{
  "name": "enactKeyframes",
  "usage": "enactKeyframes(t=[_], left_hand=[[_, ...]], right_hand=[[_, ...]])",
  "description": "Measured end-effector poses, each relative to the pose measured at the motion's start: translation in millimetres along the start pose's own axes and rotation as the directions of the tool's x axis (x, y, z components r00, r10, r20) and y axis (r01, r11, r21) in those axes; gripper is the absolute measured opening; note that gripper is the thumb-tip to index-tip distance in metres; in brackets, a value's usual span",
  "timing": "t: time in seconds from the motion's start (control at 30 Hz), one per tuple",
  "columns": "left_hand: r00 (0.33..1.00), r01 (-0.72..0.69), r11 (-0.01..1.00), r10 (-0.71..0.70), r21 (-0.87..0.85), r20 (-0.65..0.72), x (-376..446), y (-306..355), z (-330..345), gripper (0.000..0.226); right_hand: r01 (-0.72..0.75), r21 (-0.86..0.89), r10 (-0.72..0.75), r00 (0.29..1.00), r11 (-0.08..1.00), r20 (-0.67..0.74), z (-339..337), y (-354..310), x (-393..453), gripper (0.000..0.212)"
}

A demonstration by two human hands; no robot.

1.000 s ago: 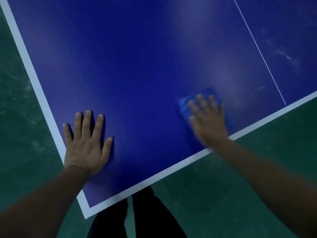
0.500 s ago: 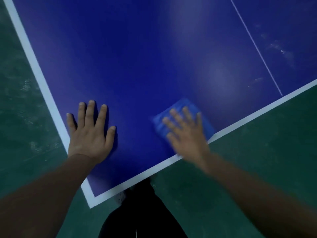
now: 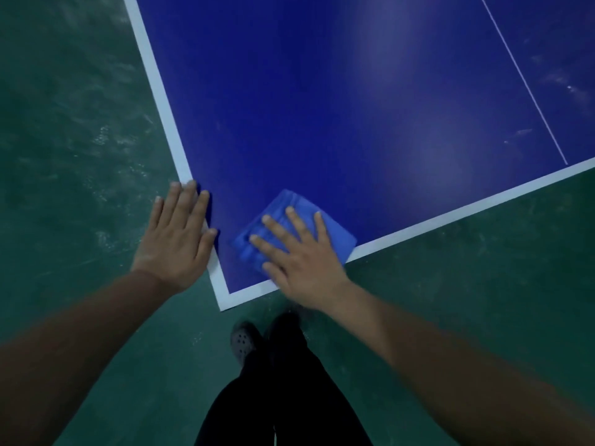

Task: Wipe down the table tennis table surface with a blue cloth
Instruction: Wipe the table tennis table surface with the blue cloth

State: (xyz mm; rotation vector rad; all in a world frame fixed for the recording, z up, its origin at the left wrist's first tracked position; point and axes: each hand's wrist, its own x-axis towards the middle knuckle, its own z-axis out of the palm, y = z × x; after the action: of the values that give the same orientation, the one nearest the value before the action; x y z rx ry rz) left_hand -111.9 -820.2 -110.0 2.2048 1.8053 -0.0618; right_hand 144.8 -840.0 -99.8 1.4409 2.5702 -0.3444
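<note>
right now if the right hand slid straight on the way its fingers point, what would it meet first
Nothing, it seems: past the right hand and blue cloth lies only bare table, as far as the picture shows.

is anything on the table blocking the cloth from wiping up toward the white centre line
Nothing visible does. The right hand presses the folded blue cloth flat near the corner of the dark blue table tennis table, and the surface from there to the thin white centre line is bare apart from faint smudges. The left hand rests on the side edge, out of that path.

Cloth (image 3: pixel 335 238) partly under hand (image 3: pixel 302 262).
</note>
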Motion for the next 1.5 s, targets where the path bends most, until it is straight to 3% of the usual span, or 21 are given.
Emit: enactKeyframes(t=[0.1, 0.17, 0.23, 0.3, 0.37, 0.43, 0.5, 0.57, 0.63, 0.67, 0.7, 0.8, 0.83, 0.97, 1.03, 1.13, 1.23, 1.3, 1.37, 1.43, 1.5], left_hand=[[0.999, 0.028, 0.999, -0.029, 0.019, 0.035, -8.2, -0.4, 7.6, 0.070], [0.999, 0.039, 0.999, -0.039, 0.006, 0.034, -7.7, 1.5, 10.4, 0.068], [0.999, 0.030, 1.000, -0.030, 0.000, 0.017, -6.5, 1.4, 11.6, 0.068], [1.000, 0.017, 1.000, -0.017, -0.002, 0.013, -5.6, 0.4, 13.5, 0.067], [1.000, 0.012, 1.000, -0.012, -0.024, 0.001, -4.5, -1.1, 14.6, 0.067], [1.000, -0.001, 0.999, 0.001, -0.040, -0.005, -3.5, -1.8, 15.1, 0.067], [1.000, -0.002, 0.999, 0.001, -0.053, -0.009, -3.4, -2.1, 16.3, 0.068], [1.000, 0.003, 0.998, -0.004, -0.066, -0.014, -3.5, -2.3, 16.8, 0.068], [1.000, 0.000, 0.997, -0.001, -0.076, -0.009, -3.6, -2.0, 16.8, 0.067], [1.000, 0.000, 0.997, -0.001, -0.082, -0.007, -3.9, -1.7, 16.8, 0.066], [1.000, -0.002, 0.996, 0.001, -0.090, -0.012, -3.8, -1.4, 17.2, 0.066], [0.999, -0.012, 0.992, 0.007, -0.128, -0.041, -3.6, -1.3, 17.9, 0.066], [0.999, -0.013, 0.991, 0.008, -0.134, -0.039, -3.5, -1.7, 18.1, 0.066], [1.000, -0.001, 0.991, 0.000, -0.135, -0.005, -4.3, -3.5, 20.3, 0.066], [1.000, -0.008, 0.990, 0.008, -0.143, -0.006, -4.3, -4.3, 21.5, 0.066], [1.000, -0.016, 0.983, 0.011, -0.184, -0.028, -4.8, -4.4, 25.5, 0.066], [0.992, 0.036, 0.962, -0.066, -0.270, -0.104, -9.1, 3.2, 29.1, 0.071], [0.966, 0.152, 0.850, -0.236, -0.504, -0.107, -16.8, 16.2, 27.0, 0.075], [0.904, 0.277, 0.600, -0.426, -0.751, -0.008, -25.3, 27.9, 24.3, 0.073], [0.868, 0.279, 0.397, -0.493, -0.875, 0.053, -31.4, 32.8, 26.4, 0.065], [0.872, 0.239, 0.303, -0.486, -0.922, 0.066, -33.6, 33.8, 26.6, 0.061]], right_hand=[[-0.211, -0.055, 0.212, 0.977, 0.976, 0.008, -5.3, 57.9, 3.8, 0.057], [-0.454, 0.025, 0.454, 0.890, 0.891, -0.040, -12.1, 85.9, 5.9, 0.056], [-0.574, 0.094, 0.580, 0.813, 0.814, -0.057, -11.5, 70.3, 10.9, 0.056], [-0.449, 0.032, 0.450, 0.890, 0.893, -0.069, -3.6, 21.1, 8.8, 0.058], [-0.133, -0.025, 0.132, 0.991, 0.991, -0.011, 6.4, -26.9, -4.7, 0.057], [0.048, -0.030, -0.047, 0.999, 0.998, 0.015, 10.7, -30.6, -14.8, 0.053], [0.034, -0.069, -0.035, 0.999, 0.997, -0.019, 6.4, 0.9, -6.5, 0.054], [-0.190, -0.033, 0.187, 0.980, 0.981, -0.071, -0.3, 38.5, 10.2, 0.057], [-0.444, 0.070, 0.449, 0.891, 0.893, -0.072, -5.9, 49.0, 28.0, 0.058], [-0.463, 0.072, 0.468, 0.879, 0.883, -0.093, -6.9, 40.4, 34.0, 0.057], [-0.376, 0.054, 0.380, 0.917, 0.925, -0.123, -6.9, 27.1, 38.2, 0.056], [0.031, -0.052, -0.035, 0.995, 0.998, -0.094, -4.3, 15.6, 56.2, 0.054], [0.015, -0.056, -0.021, 0.994, 0.998, -0.104, -9.7, 23.9, 73.1, 0.055], [-0.400, 0.053, 0.403, 0.901, 0.915, -0.158, -39.9, 67.1, 159.3, 0.055], [-0.426, 0.093, 0.435, 0.891, 0.900, -0.130, -53.5, 71.8, 196.1, 0.055], [-0.271, 0.038, 0.274, 0.952, 0.962, -0.139, -58.0, 46.6, 224.9, 0.055], [0.116, -0.087, -0.127, 0.982, 0.989, -0.139, -43.8, 9.2, 188.2, 0.057], [0.374, -0.134, -0.390, 0.914, 0.918, -0.113, -27.2, 7.8, 139.3, 0.052], [0.498, -0.163, -0.512, 0.857, 0.852, -0.060, -21.9, 31.0, 116.3, 0.050], [0.390, -0.167, -0.407, 0.909, 0.906, -0.085, -27.6, 57.1, 138.1, 0.051], [0.093, -0.102, -0.110, 0.978, 0.990, -0.178, -42.6, 67.3, 182.4, 0.055]])
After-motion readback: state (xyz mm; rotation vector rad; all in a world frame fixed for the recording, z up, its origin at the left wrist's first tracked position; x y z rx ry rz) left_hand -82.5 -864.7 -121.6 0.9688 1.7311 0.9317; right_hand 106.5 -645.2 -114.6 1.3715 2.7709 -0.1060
